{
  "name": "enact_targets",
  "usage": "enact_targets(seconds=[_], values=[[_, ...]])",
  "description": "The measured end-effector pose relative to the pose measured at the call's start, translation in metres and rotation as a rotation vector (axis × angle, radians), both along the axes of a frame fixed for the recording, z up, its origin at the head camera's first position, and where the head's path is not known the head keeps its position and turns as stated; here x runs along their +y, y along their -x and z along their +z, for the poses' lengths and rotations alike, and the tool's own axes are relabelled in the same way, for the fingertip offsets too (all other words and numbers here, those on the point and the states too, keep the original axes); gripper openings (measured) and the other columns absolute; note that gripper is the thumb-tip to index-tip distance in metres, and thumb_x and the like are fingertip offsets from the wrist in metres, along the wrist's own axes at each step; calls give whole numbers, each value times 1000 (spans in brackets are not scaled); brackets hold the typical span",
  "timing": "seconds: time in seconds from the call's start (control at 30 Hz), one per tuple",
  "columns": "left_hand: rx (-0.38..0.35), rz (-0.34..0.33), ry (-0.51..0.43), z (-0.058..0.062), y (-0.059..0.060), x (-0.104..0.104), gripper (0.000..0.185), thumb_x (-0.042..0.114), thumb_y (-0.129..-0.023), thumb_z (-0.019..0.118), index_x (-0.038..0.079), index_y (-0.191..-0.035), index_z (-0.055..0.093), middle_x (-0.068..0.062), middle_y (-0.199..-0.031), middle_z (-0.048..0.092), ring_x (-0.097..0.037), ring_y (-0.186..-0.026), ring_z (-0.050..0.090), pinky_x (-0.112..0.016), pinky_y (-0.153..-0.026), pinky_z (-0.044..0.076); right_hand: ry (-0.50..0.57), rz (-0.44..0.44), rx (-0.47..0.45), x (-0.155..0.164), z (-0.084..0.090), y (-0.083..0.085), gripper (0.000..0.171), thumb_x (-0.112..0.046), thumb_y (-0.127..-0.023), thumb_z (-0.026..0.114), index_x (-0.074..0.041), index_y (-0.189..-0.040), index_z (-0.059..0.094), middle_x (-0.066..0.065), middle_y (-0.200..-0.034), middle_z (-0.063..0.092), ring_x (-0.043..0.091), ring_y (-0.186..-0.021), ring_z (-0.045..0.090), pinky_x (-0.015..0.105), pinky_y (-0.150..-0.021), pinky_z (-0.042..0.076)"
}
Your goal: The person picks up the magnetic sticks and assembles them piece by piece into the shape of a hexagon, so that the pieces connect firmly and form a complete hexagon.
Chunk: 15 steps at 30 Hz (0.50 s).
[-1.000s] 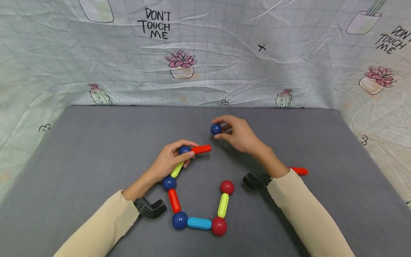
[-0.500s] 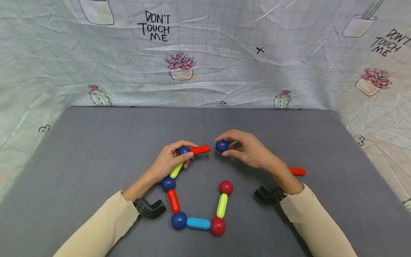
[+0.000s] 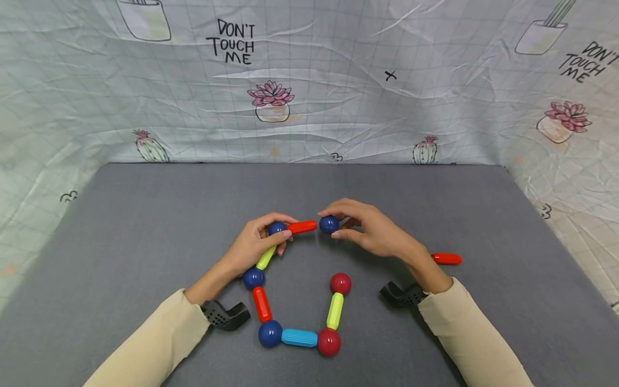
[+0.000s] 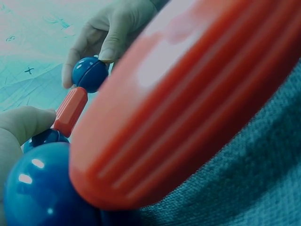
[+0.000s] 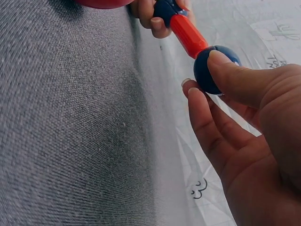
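Your right hand (image 3: 372, 234) has carried its blue ball (image 3: 329, 224) down and left since a second ago; it now touches the free end of the red rod (image 3: 302, 227), centre of frame. Right grip: pinching that ball. Your left hand (image 3: 256, 242) hasn't shifted, grip closed on another blue ball (image 3: 276, 228) at the rod's other end. Count: four blue balls, two red balls, three red rods including the loose red rod (image 3: 446, 259) right of centre on the desk (image 3: 145, 215), two yellow-green rods, one light-blue rod.
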<state>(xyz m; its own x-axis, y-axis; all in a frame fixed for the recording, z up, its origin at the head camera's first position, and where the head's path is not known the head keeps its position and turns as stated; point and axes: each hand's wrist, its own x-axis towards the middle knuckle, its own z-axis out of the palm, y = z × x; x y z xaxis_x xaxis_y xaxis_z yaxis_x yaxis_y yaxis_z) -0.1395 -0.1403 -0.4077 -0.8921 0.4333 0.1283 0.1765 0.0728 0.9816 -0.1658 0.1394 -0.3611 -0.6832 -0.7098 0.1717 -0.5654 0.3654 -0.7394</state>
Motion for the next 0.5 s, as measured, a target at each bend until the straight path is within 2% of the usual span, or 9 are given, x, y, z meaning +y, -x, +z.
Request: enact_targets(seconds=[0.5], values=[[6, -19, -15, 0, 0, 0, 24, 14, -96, 59, 5, -119, 62, -16, -70, 57, -26, -60, 54, -24, -55, 42, 36, 29, -4, -3, -4, -1, 43, -9, -91, 66, -13, -132, 57, -2, -127, 56, 14, -106, 56, 34, -87, 50]])
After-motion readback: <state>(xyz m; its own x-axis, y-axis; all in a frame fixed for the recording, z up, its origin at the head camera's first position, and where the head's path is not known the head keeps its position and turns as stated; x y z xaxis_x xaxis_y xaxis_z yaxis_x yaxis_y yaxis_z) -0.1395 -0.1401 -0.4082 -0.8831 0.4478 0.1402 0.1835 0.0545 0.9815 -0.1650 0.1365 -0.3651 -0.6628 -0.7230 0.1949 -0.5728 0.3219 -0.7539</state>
